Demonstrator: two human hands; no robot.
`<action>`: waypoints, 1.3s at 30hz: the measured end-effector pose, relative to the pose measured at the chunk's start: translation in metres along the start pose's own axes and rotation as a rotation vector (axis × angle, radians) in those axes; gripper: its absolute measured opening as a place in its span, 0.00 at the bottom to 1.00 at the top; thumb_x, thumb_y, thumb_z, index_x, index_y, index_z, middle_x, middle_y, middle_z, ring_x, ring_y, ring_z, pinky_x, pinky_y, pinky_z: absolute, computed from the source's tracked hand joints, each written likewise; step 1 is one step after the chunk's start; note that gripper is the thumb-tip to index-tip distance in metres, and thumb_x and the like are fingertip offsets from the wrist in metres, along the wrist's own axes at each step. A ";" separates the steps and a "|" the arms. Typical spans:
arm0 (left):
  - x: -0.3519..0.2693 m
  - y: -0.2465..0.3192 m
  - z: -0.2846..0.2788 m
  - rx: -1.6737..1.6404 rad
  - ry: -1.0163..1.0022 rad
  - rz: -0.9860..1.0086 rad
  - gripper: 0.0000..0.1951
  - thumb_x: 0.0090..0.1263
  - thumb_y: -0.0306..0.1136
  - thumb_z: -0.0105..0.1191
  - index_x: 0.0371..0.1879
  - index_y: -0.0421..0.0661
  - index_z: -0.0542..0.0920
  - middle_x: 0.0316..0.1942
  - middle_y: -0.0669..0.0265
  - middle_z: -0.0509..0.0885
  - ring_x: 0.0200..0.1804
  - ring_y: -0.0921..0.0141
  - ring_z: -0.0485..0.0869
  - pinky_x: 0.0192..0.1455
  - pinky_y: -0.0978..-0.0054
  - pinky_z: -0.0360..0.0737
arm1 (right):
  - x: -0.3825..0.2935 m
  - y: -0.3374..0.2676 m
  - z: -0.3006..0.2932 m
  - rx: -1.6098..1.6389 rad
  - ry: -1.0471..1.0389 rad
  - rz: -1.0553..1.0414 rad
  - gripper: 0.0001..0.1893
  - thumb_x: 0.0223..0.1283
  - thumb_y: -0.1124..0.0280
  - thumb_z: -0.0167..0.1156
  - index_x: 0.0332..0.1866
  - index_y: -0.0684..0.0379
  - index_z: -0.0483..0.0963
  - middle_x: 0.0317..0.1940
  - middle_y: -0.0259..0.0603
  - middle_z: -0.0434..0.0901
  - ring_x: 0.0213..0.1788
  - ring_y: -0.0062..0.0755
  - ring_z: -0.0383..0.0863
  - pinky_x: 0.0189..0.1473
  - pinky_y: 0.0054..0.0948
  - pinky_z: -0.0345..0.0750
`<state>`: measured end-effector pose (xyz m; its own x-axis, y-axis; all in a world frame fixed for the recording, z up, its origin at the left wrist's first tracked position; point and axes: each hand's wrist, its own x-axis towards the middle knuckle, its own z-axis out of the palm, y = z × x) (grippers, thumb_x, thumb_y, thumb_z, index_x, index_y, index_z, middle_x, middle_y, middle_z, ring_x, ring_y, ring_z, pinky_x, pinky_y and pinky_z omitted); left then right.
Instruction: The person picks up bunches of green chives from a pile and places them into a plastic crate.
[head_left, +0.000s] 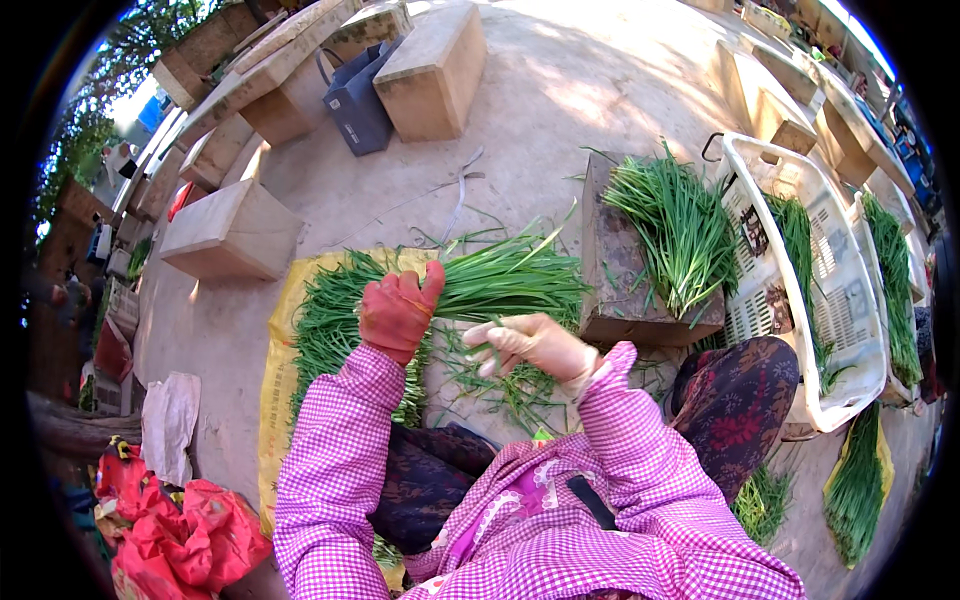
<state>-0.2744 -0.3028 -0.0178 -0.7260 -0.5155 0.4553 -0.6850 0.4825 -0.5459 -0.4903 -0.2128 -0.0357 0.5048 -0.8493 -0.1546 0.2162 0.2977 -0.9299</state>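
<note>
My left hand (399, 311), in a red glove, grips a bunch of long green Chinese chives (510, 277) by its base. The leaf ends fan out to the right. My right hand (536, 345) wears a thin pale glove and hovers just below the bunch, fingers partly curled. Bits of green leaf show at its fingertips; whether they are pinched or lie behind is unclear. Beneath the left hand, a pile of chives (326, 330) lies on a yellow woven sack (281, 360). Loose leaf scraps (525, 397) litter the concrete under the right hand.
A low block (600, 225) at the right carries another chive bundle (675, 232). Beside it stands a white plastic crate (847, 300) with chives inside. Red plastic bags (187, 532) lie at lower left. A dark tote bag (360, 105) leans near concrete blocks (435, 82) farther off.
</note>
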 end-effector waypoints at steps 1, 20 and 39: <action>0.004 0.010 0.005 -0.002 0.023 -0.012 0.18 0.57 0.31 0.51 0.49 0.53 0.71 0.23 0.73 0.70 0.25 0.72 0.74 0.24 0.71 0.69 | 0.012 0.022 0.006 0.083 0.092 0.016 0.28 0.65 0.48 0.54 0.57 0.62 0.72 0.48 0.43 0.80 0.43 0.35 0.83 0.43 0.28 0.78; -0.008 0.082 0.001 -2.221 -0.727 -0.911 0.33 0.61 0.38 0.64 0.61 0.47 0.61 0.48 0.61 0.75 0.40 0.73 0.79 0.47 0.74 0.79 | 0.023 0.048 -0.013 0.717 0.359 -0.407 0.28 0.64 0.63 0.58 0.63 0.69 0.62 0.52 0.48 0.77 0.46 0.35 0.79 0.49 0.36 0.79; -0.013 0.070 0.000 -2.009 -0.850 -1.170 0.08 0.59 0.22 0.60 0.36 0.42 0.76 0.18 0.67 0.77 0.13 0.76 0.70 0.14 0.78 0.66 | -0.032 -0.002 -0.088 -0.264 0.721 -0.381 0.11 0.65 0.68 0.58 0.42 0.67 0.78 0.30 0.34 0.83 0.32 0.19 0.81 0.38 0.20 0.77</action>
<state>-0.3130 -0.2630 -0.0618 -0.3691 -0.7373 -0.5658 -0.1922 -0.5351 0.8226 -0.5809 -0.2242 -0.0585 -0.2366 -0.9671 0.0933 0.0160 -0.0999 -0.9949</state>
